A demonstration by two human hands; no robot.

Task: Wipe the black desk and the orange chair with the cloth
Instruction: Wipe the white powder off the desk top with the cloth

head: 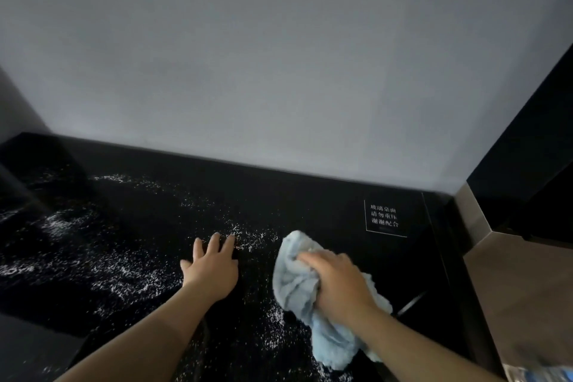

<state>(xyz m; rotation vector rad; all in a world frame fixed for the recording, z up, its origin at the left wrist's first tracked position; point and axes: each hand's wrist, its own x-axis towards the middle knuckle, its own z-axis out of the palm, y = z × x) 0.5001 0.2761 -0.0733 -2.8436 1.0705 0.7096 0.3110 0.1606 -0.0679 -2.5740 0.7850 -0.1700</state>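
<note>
Altogether we counted one black desk (130, 226), one cloth (297, 285), two bare hands and one printed notice (384, 218).

Item, cloth: pale blue, bunched, lying on the desktop at about four o'clock from the frame's middle. Its long axis ran from roughly eleven o'clock down to five o'clock, the upper end pointing toward the grey wall (279, 56), the lower end trailing toward us under the forearm.

Item, right hand (338, 282): we held it on top of the cloth, fingers curled into the folds and gripping them against the desk.

Item, left hand (212, 270): we rested it flat on the glass just beside the cloth, at nine o'clock from it and not touching it, fingers straight and slightly spread, tips pointing to twelve o'clock.

Item, white specks (77, 260): too many to count, scattered mostly from eight to ten o'clock, a thinner patch between the forearms.

Item, notice: white characters in a thin frame at two o'clock from the cloth.
</note>
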